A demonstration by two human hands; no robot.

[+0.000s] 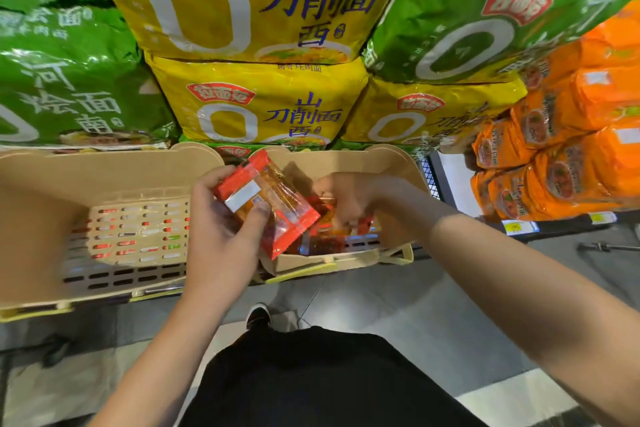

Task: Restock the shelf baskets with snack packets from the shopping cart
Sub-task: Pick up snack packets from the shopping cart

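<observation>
step in hand: filling the right shelf basket [388, 163]. left hand [221, 229] is clamped on a stack of red-orange snack packets [273, 201], thumb across the front, fingers behind, held just above the gap btwn the two baskets. right hand [346, 201] is down inside the right basket among packets already there [322, 236]; fingers look curled on one but blurred, can't tell for sure. shopping cart not in view.

next move, prob: right hand lets go + clears, then takes packets off the left-hand stack and lays them in, flat, w/o snagging the basket's near rim.

room: left basket [104, 177] mostly bare, slotted floor showing, lots of space. right basket tight w/ both hands near. big noodle packs [263, 104] overhang the far side, so little headroom; approach from the near aisle floor [398, 305] side.
</observation>
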